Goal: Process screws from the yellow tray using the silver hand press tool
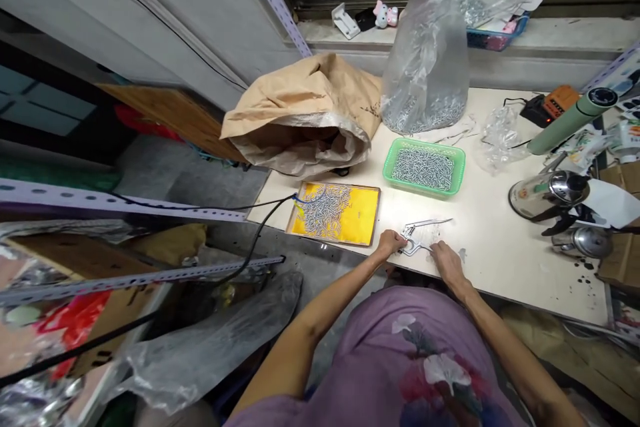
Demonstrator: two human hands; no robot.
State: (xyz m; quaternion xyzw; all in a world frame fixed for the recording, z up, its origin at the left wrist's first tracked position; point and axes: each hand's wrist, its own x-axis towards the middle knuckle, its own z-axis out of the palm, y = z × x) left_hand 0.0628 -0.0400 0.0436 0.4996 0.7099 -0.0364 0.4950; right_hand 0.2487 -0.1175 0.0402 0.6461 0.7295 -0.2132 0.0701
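Near the table's front edge, my left hand (390, 245) is closed, thumb and fingers pinching the left end of a silvery tool with thin bent metal arms (413, 249). The closed fingers of my right hand (449, 263) grip the right end of its lower arm. The tool's upper arm stretches right, apart from my right hand; its exact kind is too small to make out. Left of my hands, a yellow tray (363, 213) holds many small metal pins (325, 212). A green plastic basket (461, 170), full of similar small metal pieces (423, 168), stands beyond my hands.
Behind the tray lies an open brown sack (310, 107). A clear plastic bag (425, 60) of metal pieces stands beside it. To the right are a green flask (570, 121), a metal kettle (547, 193) and an orange-and-black charger (550, 105). Black cables (255, 240) reach the tray's left side.
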